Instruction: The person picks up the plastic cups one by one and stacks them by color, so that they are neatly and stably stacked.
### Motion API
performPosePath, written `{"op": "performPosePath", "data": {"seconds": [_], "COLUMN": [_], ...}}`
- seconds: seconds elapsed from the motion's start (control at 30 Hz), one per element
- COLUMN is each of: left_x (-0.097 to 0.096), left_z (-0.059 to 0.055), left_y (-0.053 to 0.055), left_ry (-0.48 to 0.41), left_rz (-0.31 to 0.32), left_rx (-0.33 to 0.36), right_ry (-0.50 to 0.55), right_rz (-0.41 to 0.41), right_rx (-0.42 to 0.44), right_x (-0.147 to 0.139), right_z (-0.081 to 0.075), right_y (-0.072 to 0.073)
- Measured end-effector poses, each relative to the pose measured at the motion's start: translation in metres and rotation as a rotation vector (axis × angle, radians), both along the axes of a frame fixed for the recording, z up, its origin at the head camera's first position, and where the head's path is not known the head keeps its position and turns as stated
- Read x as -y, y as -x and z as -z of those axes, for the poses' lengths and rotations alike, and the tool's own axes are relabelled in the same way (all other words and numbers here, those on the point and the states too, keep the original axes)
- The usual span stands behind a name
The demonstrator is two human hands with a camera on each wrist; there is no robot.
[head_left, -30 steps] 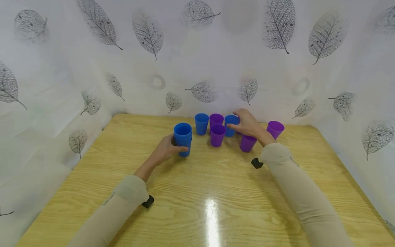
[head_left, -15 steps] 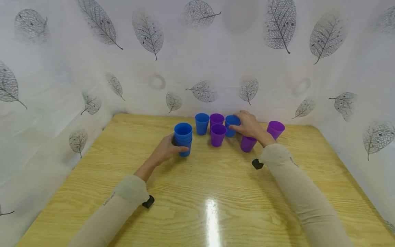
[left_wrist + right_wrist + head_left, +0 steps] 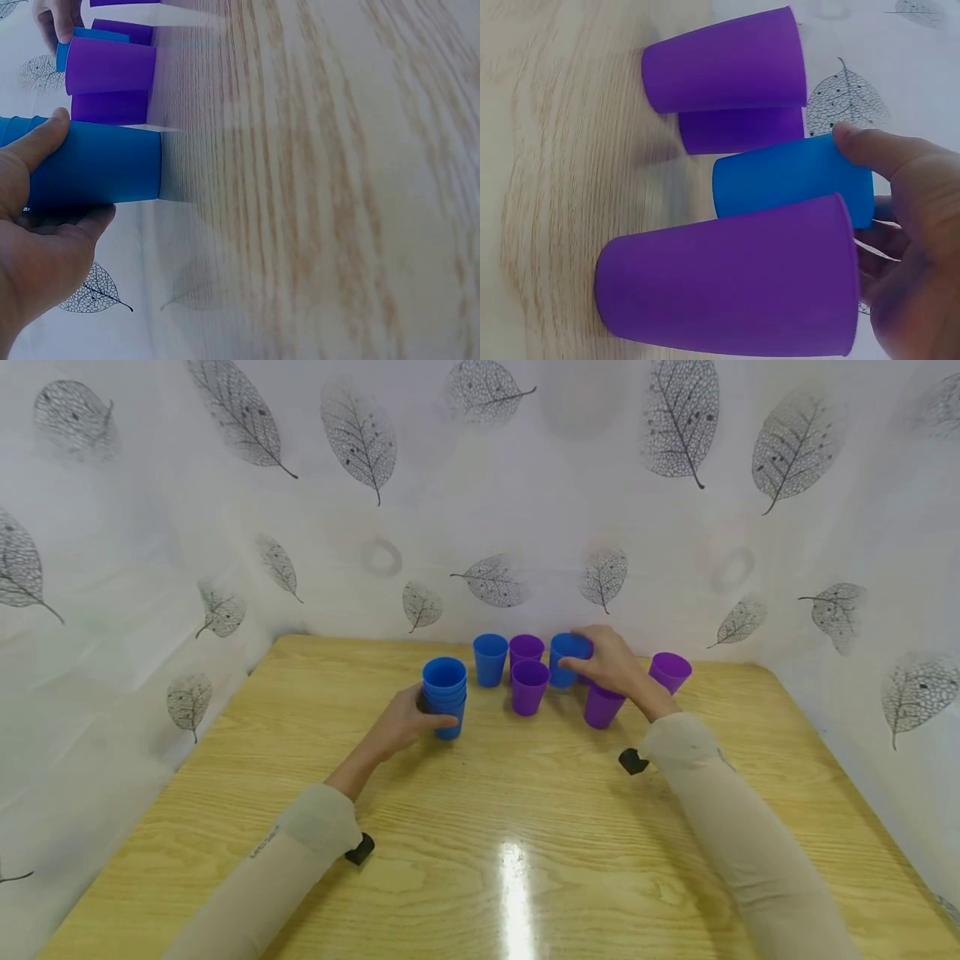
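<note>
My left hand grips a stack of nested blue cups upright on the table, thumb along the near side. In the left wrist view, thumb and fingers wrap the lowest cup of the stack. At the back, my right hand pinches a single blue cup near its rim. The right wrist view shows that blue cup between thumb and fingers, its base a little above the table. A purple cup stands in front of it and partly covers it.
Another blue cup stands at the back, with two purple cups close together beside it, the front one nearer me. More purple cups stand by my right hand, one below it and one to the right. A leaf-print sheet borders the table.
My right hand has closed its pinch on the blue cup and raised it slightly, shifting a little right. My left hand and the blue stack have stayed put.
</note>
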State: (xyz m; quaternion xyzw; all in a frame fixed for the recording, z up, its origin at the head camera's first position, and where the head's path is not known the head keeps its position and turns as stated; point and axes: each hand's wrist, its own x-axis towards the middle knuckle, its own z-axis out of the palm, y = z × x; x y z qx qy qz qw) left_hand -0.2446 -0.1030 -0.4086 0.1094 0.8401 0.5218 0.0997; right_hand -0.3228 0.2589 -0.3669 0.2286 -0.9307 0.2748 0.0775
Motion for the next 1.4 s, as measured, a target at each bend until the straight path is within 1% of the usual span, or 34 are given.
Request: {"op": "performPosePath", "data": {"seconds": [0.33,0.53,0.8,1.03,1.27,1.4], "left_x": [0.000,0.001,0.001,0.000,0.001,0.001], "left_z": [-0.001,-0.002,-0.003,-0.004,-0.004,-0.003], "left_y": [-0.001,-0.001,-0.001,-0.001,-0.001,0.000], "left_ry": [0.010,0.015,0.008,-0.001,-0.002,0.001], "left_rz": [-0.006,-0.009,0.002,0.001,0.002,0.007], "left_rx": [0.006,0.005,-0.005,-0.002,-0.004,-0.006], "right_ry": [0.124,0.189,0.216,0.230,0.306,0.300], "right_rz": [0.031,0.017,-0.005,-0.029,-0.086,-0.090], "right_rx": [0.014,0.014,-0.009,-0.038,0.007,0.011], "right_x": [-0.004,-0.003,-0.003,-0.003,-0.001,0.001], "right_z": [-0.010,-0.018,-0.022,-0.024,-0.023,-0.021], "right_y": [-0.017,-0.028,-0.038,-0.054,-0.070,-0.078]}}
